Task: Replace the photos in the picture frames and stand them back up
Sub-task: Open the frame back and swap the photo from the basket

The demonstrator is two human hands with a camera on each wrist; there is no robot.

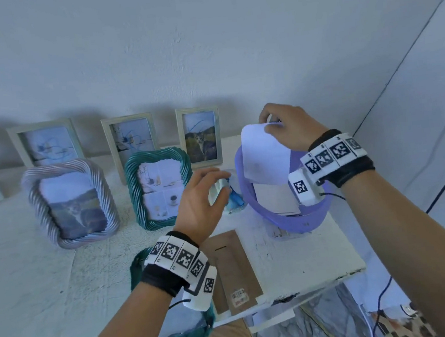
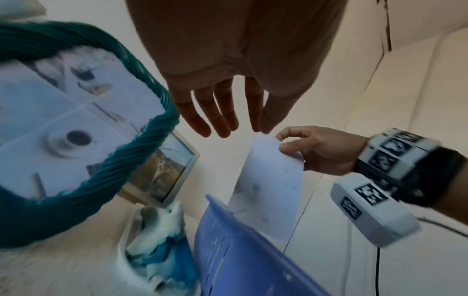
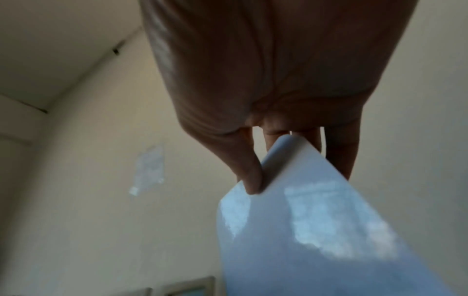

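Your right hand (image 1: pixel 290 129) pinching a white photo sheet (image 1: pixel 265 158) by its top edge above the purple basket (image 1: pixel 314 213), your left hand (image 1: pixel 201 198) spread and empty beside it, teal rope frame (image 1: pixel 160 187) upright on the counter (image 1: pixel 294 259), more frames along the wall.

Desk (image 1: pixel 294 265): three flat frames (image 1: pixel 130 142) along the wall behind two rope-edged frames (image 1: pixel 160 187); basket (image 1: pixel 314 213) at right holding photos (image 1: pixel 265 158); backing board (image 1: pixel 235 271) at the front edge.
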